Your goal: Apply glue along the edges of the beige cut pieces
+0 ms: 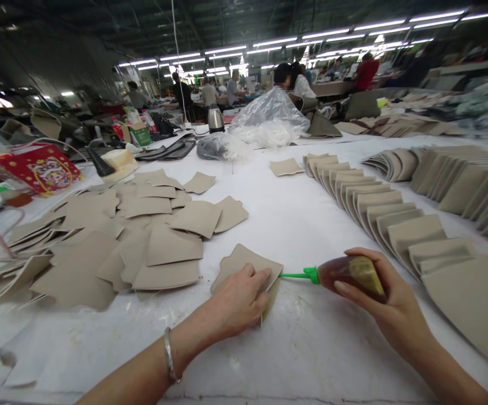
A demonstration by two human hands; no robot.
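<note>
From where I stood, the right hand (396,301) had its grip wrapped around a squeeze bottle (340,277), brown toward the neck and amber toward the base; its green nozzle (310,274) pointed left, the tip at the edge of a beige panel (248,259) on the white tabletop (307,354); the left hand (242,295) pressed that panel down with bent fingers, though whether its grip pinched the edge I could not tell; a loose pile of panels (172,247) lay to the left, an overlapping row of panels (381,208) to the right; farther back, a green carton (141,135) held packets, near a metal kettle (216,120), its contents hidden.
</note>
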